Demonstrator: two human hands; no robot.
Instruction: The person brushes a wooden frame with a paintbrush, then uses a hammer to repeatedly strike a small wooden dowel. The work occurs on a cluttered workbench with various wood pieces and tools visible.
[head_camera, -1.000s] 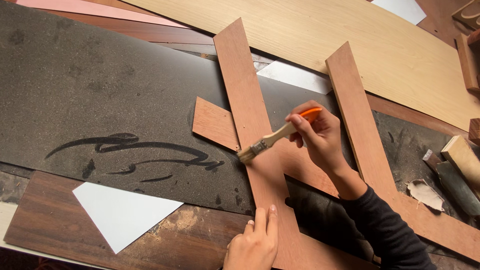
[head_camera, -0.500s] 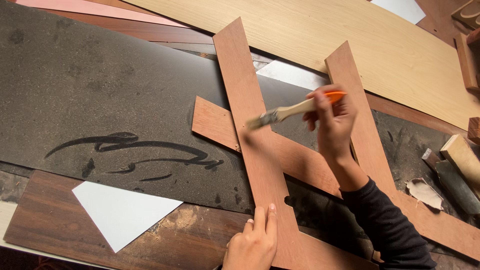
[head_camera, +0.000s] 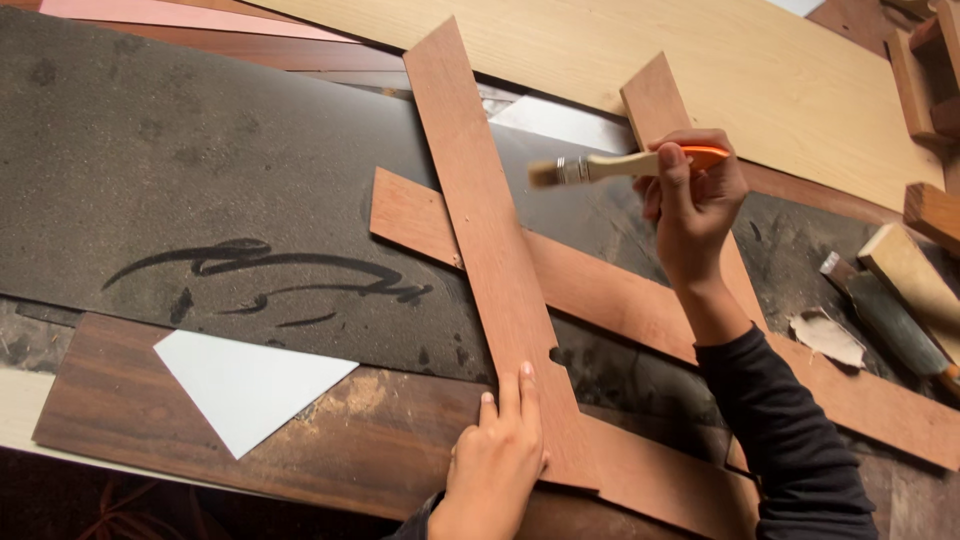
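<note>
While the big dark sheet (head_camera: 200, 170) covers most of the surface, reaching toward its far left corner, the pale wood panel (head_camera: 720, 70) lies along the far edge. Across the dark sheet runs a long reddish veneer strip (head_camera: 490, 250), crossing another strip (head_camera: 620, 300) — my left hand (head_camera: 500, 465) presses flat near its near end, fingers spread and gripping nothing, seemingly to keep it from sliding. My right hand (head_camera: 695, 195) has its fingers closed around the orange handle of a small brush (head_camera: 610, 167), held level above the strips, bristles pointing left — clear of the wood. A white triangle of paper (head_camera: 245, 385) sits toward the near left edge.
</note>
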